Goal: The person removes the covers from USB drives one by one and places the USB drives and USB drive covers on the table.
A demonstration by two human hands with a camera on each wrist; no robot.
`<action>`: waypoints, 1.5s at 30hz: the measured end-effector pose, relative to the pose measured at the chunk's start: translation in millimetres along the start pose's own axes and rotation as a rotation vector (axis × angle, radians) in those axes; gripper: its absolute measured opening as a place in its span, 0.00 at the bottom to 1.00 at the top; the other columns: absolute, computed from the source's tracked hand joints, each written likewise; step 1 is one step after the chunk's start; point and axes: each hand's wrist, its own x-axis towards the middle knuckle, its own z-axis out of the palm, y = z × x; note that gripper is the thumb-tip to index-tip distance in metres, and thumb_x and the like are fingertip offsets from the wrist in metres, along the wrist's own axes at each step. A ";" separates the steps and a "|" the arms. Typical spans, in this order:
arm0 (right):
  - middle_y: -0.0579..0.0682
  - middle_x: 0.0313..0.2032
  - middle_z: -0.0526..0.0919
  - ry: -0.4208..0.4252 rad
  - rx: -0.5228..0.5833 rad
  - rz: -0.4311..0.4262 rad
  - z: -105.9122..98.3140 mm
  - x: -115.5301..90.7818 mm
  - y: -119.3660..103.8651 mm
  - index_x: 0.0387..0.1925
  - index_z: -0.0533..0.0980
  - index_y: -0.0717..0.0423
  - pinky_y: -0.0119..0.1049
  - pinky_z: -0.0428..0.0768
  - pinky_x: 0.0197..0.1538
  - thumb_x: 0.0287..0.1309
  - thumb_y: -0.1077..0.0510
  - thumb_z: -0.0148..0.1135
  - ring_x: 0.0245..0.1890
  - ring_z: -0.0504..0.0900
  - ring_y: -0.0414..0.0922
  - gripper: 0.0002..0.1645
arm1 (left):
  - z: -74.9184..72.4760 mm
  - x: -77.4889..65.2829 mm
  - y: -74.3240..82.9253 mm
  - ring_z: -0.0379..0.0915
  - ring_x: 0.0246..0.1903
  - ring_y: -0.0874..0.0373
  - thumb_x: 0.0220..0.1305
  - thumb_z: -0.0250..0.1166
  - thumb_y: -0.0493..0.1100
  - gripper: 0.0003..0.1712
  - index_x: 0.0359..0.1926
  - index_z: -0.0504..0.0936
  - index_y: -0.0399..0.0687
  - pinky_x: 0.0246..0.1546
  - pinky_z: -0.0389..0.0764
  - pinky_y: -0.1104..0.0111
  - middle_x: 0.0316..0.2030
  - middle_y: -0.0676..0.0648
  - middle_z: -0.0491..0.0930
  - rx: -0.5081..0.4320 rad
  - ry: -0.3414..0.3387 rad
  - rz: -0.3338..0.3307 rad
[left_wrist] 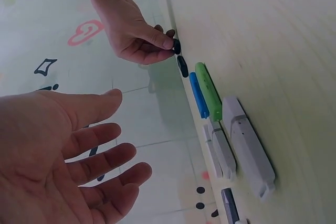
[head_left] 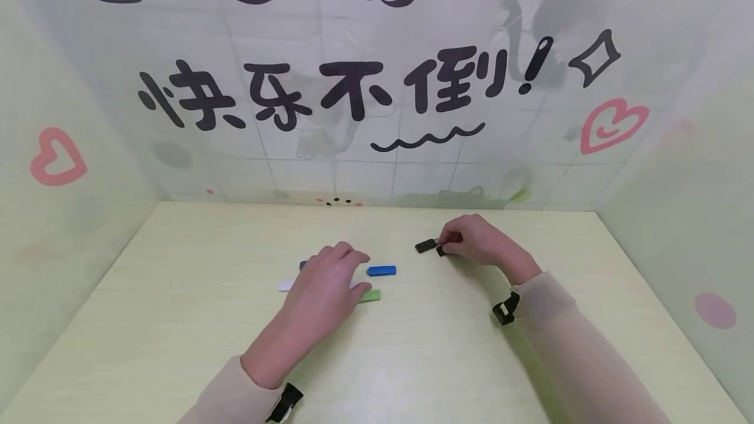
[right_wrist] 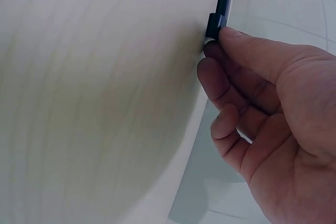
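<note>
My right hand [head_left: 477, 241] pinches a small black USB stick [right_wrist: 215, 25] between thumb and fingers, low over the table. Close beside it lies another black USB stick [head_left: 425, 245]. My left hand [head_left: 324, 286] holds nothing, its fingers loosely bent above a group of sticks. Just beyond its fingertips is a blue USB stick [head_left: 381, 271]. A green stick [head_left: 371, 296] lies partly under its thumb. The left wrist view shows a large white stick [left_wrist: 249, 153], smaller white pieces [left_wrist: 223, 150] and a dark grey stick [left_wrist: 229, 205], mostly hidden by this hand from the head.
A pale wooden table [head_left: 448, 358] carries all the sticks. Behind it rises a white wall [head_left: 353, 175] with large dark lettering, and side panels [head_left: 677, 214] printed with shapes bound the table left and right.
</note>
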 end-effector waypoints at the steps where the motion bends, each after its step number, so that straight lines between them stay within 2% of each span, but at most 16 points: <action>1: 0.39 0.31 0.83 -0.002 -0.002 0.005 0.0 -0.1 -0.1 0.36 0.85 0.48 0.37 0.77 0.40 0.60 0.60 0.68 0.33 0.77 0.41 0.04 | -0.2 -0.3 -0.2 0.75 0.40 0.53 0.55 0.75 0.47 0.22 0.51 0.84 0.47 0.41 0.76 0.63 0.42 0.52 0.79 0.000 -0.001 -0.002; 10: 0.39 0.32 0.83 0.008 -0.010 0.008 -1.6 -2.2 -2.0 0.37 0.85 0.50 0.37 0.77 0.41 0.62 0.60 0.66 0.33 0.77 0.41 0.04 | -1.7 0.0 -5.0 0.75 0.42 0.52 0.55 0.75 0.45 0.22 0.52 0.84 0.48 0.41 0.77 0.63 0.44 0.52 0.79 0.002 0.003 -0.010; 17: 0.42 0.32 0.83 0.028 -0.005 0.022 -3.7 -8.7 -9.1 0.38 0.84 0.51 0.37 0.77 0.38 0.63 0.61 0.64 0.31 0.76 0.42 0.05 | -0.2 4.8 -13.2 0.75 0.42 0.52 0.56 0.75 0.44 0.22 0.52 0.83 0.45 0.41 0.77 0.62 0.44 0.50 0.79 0.008 -0.002 -0.032; 23: 0.40 0.32 0.81 0.060 -0.067 0.017 -2.9 -17.3 -20.3 0.43 0.84 0.51 0.36 0.77 0.38 0.65 0.57 0.63 0.32 0.77 0.40 0.08 | 2.7 12.4 -22.1 0.75 0.42 0.51 0.57 0.74 0.43 0.21 0.51 0.83 0.43 0.41 0.78 0.62 0.43 0.48 0.79 0.013 -0.012 -0.040; 27: 0.40 0.35 0.82 0.094 -0.112 -0.002 -1.4 -24.9 -28.9 0.47 0.83 0.53 0.37 0.78 0.41 0.65 0.55 0.63 0.36 0.79 0.40 0.12 | 4.4 18.9 -27.9 0.75 0.42 0.50 0.58 0.73 0.42 0.20 0.51 0.83 0.42 0.41 0.78 0.62 0.43 0.47 0.79 0.034 -0.029 -0.043; 32: 0.47 0.45 0.84 0.146 -0.170 -0.036 2.8 -37.8 -37.8 0.53 0.81 0.55 0.43 0.78 0.51 0.64 0.51 0.65 0.46 0.81 0.46 0.19 | 7.0 27.9 -34.9 0.75 0.42 0.49 0.58 0.73 0.43 0.22 0.52 0.83 0.41 0.41 0.79 0.61 0.44 0.46 0.79 0.072 -0.051 -0.030; 38: 0.50 0.55 0.79 0.224 -0.255 -0.051 12.3 -55.0 -44.7 0.61 0.77 0.52 0.49 0.74 0.58 0.65 0.44 0.63 0.56 0.77 0.51 0.28 | 10.5 38.4 -41.5 0.75 0.44 0.47 0.59 0.72 0.44 0.23 0.54 0.82 0.41 0.42 0.79 0.59 0.47 0.44 0.79 0.110 -0.101 -0.008; 45: 0.50 0.55 0.79 0.290 -0.320 -0.139 24.2 -71.7 -53.9 0.60 0.77 0.52 0.47 0.75 0.57 0.62 0.46 0.67 0.55 0.78 0.51 0.28 | 19.1 51.1 -47.6 0.75 0.44 0.47 0.61 0.71 0.44 0.24 0.57 0.81 0.40 0.43 0.79 0.58 0.48 0.43 0.79 0.167 -0.214 0.009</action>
